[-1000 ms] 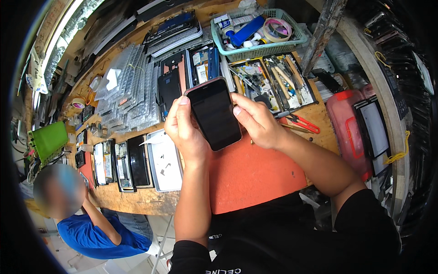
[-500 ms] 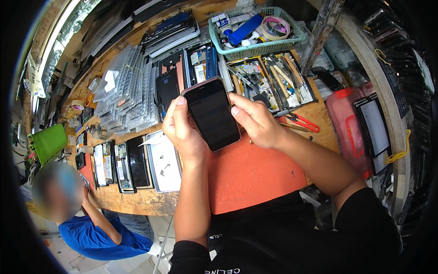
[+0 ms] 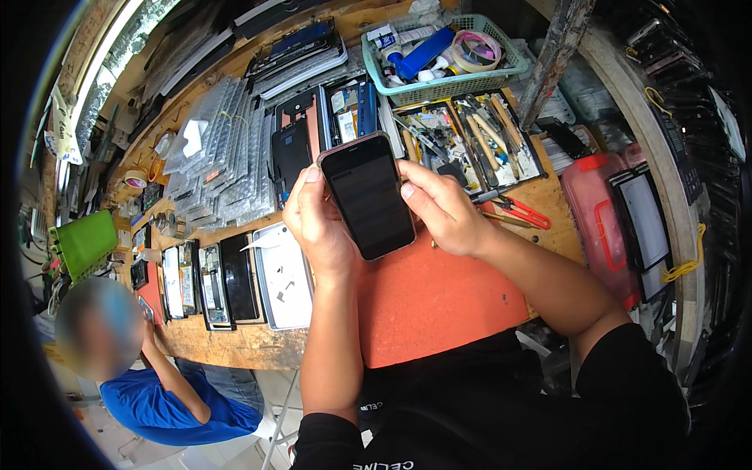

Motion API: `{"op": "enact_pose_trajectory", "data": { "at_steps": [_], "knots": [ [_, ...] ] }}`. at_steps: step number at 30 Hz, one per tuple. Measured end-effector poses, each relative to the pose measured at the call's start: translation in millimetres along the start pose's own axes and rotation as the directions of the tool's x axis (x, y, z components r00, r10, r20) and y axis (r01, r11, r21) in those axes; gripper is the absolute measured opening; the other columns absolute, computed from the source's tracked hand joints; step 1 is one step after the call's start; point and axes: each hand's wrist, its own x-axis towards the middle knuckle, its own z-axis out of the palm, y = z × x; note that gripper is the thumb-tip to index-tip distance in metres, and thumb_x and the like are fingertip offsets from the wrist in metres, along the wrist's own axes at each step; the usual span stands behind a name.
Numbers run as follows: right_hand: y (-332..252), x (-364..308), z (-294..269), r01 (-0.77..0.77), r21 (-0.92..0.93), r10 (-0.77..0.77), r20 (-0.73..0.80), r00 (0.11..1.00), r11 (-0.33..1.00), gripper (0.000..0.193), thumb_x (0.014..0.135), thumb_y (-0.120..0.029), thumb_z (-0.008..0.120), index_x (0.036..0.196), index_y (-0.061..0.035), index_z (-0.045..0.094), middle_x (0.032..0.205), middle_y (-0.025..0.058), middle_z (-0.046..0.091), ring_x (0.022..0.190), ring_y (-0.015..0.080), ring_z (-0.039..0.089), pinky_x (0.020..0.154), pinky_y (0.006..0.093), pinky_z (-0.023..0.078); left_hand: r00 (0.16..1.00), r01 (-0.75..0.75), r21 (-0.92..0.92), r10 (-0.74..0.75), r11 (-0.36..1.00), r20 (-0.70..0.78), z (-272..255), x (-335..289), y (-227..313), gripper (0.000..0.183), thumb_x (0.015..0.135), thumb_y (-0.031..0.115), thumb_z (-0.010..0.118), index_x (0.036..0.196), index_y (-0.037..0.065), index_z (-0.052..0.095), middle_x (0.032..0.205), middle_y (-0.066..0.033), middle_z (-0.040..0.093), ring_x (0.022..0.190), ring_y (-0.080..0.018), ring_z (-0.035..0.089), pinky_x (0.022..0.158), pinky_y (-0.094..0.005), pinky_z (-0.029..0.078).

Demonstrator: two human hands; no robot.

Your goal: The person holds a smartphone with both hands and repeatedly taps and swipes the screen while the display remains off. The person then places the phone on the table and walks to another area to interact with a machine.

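left hand (image 3: pixel 319 229) and right hand (image 3: pixel 453 217) grip phone (image 3: pixel 368 197), long axis pointing away, slightly left.

Black-fronted phone (image 3: pixel 369 202), orange-red mat (image 3: pixel 439 309)

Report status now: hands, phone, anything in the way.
Left hand and right hand: grip on the phone, one at each side. Phone screen dark, facing up, above the red mat. Nothing seen covering the screen.
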Motion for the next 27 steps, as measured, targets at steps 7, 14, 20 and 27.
{"op": "enact_pose_trajectory", "data": {
  "at_steps": [7, 14, 20, 27],
  "knots": [
    [1, 0, 2, 0.031, -0.054, -0.032, -0.014, 0.999, 0.998, 0.039, 0.109, -0.019, 0.046, 0.136, 0.0085, 0.052, 0.079, 0.0060, 0.061, 0.071, 0.0104, 0.055, 0.066, 0.0301, 0.048, 0.999, -0.026, -0.037, 0.025, 0.999, -0.030, -1, 0, 0, 0.031, 0.105, 0.018, 0.048, 0.107, -0.005, 0.068, 0.098, -0.0078, 0.070, 0.087, -0.0124, 0.064, 0.081, -0.0257, 0.050],
    [-1, -1, 1, 0.009, -0.028, -0.009, -0.021, 1.000, 1.000, 0.035, 0.105, -0.013, 0.048, 0.131, 0.0104, 0.053, 0.082, 0.0163, 0.065, 0.072, 0.0207, 0.065, 0.067, 0.0363, 0.051, 1.000, -0.021, 0.038, 0.021, 0.999, 0.002, -9, 3, -8, 0.021, 0.102, 0.012, 0.054, 0.104, -0.004, 0.068, 0.095, -0.0044, 0.068, 0.086, -0.0096, 0.063, 0.081, -0.0237, 0.050],
    [15, -1, 7, 0.139, -0.077, -0.146, -0.087, 0.986, 0.987, 0.036, 0.106, -0.014, 0.048, 0.132, 0.0107, 0.053, 0.083, 0.0150, 0.065, 0.073, 0.0183, 0.064, 0.068, 0.0347, 0.051, 0.998, -0.060, 0.150, 0.064, 0.987, -0.022, -11, 3, -12, 0.020, 0.102, 0.012, 0.055, 0.102, -0.003, 0.068, 0.095, -0.0062, 0.071, 0.085, -0.0101, 0.065, 0.080, -0.0237, 0.052],
    [2, -2, 3, 0.065, -0.072, -0.068, -0.046, 0.997, 0.995, 0.037, 0.106, -0.014, 0.049, 0.132, 0.0119, 0.053, 0.083, 0.0160, 0.065, 0.073, 0.0204, 0.065, 0.068, 0.0357, 0.051, 1.000, -0.019, 0.036, 0.020, 0.999, -0.015, 0, 0, -1, 0.024, 0.106, 0.015, 0.054, 0.099, -0.003, 0.069, 0.092, -0.0019, 0.068, 0.081, -0.0061, 0.060, 0.075, -0.0209, 0.048]
  ]
}}
